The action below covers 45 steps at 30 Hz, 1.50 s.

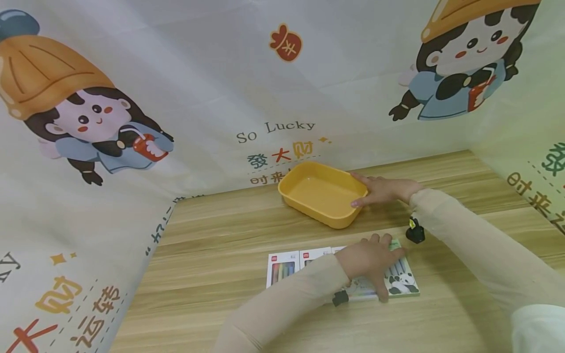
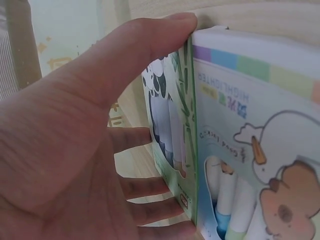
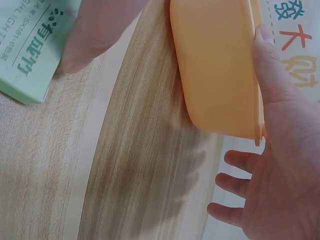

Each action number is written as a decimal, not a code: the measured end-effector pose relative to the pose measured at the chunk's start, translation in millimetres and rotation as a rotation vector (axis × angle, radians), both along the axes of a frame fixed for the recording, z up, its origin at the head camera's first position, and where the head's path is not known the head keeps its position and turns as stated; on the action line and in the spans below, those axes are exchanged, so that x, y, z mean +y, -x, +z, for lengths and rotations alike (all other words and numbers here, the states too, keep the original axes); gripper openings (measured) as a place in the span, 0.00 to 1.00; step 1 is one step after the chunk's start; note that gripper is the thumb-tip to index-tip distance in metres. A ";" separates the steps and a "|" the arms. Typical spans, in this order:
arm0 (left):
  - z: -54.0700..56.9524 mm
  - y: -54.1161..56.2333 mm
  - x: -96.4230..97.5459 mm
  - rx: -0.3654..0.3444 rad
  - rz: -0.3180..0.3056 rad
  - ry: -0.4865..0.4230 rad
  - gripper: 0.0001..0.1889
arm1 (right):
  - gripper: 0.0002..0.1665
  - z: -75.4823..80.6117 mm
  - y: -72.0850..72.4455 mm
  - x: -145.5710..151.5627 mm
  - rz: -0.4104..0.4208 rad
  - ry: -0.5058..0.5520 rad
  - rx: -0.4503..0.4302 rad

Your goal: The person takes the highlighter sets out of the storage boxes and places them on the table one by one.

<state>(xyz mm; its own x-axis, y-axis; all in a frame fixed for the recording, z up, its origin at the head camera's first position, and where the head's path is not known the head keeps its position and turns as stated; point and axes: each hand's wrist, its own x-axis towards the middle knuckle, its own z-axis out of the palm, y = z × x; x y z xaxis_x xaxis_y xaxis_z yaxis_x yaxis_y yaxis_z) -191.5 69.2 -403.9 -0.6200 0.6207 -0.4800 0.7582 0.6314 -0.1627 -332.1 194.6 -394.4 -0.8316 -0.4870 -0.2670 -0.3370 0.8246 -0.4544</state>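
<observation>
A yellow plastic bin [image 1: 318,196] stands near the back of the table. My right hand [image 1: 384,190] grips its right end; in the right wrist view the thumb [image 3: 270,65] lies on the rim, with the other fingers below it. My left hand [image 1: 371,264] spans a green panda highlighter box [image 1: 402,280], thumb at the near edge and fingertips at the far side. Beside that box, in the left wrist view, is a pale highlighter box [image 2: 240,150] with a cartoon bird and bear. My left forearm and hand partly hide the row of boxes.
Left in the row lie white boxes of coloured pens [image 1: 283,269], with a second pen box [image 1: 315,253] beside. Printed cloth [image 1: 212,98] walls the wooden table [image 1: 198,255] at the back and sides. Black wrist devices [image 1: 415,231] hang by both wrists.
</observation>
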 end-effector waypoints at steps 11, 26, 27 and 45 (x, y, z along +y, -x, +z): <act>-0.4 1.3 -6.1 -0.027 0.001 -0.034 0.63 | 0.62 0.1 -0.1 -4.2 0.000 0.002 -0.007; 1.6 -1.5 -8.9 0.002 -0.004 -0.015 0.64 | 0.65 -1.7 1.4 -4.6 0.020 0.006 0.002; 1.9 -1.8 -9.3 0.002 -0.003 -0.016 0.64 | 0.65 -1.9 1.4 -4.8 0.021 0.006 0.002; 18.9 5.7 -45.6 -0.038 0.073 -0.065 0.64 | 0.63 5.9 -1.6 -1.4 0.045 -0.006 -0.015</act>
<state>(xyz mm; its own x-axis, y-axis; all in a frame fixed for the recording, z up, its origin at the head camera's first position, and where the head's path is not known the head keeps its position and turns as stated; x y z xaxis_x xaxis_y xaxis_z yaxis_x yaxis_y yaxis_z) -197.2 23.6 -385.0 -0.6469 0.6049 -0.4643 0.7145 0.6935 -0.0922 -330.5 193.2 -388.5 -0.8046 -0.5225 -0.2821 -0.3675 0.8113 -0.4547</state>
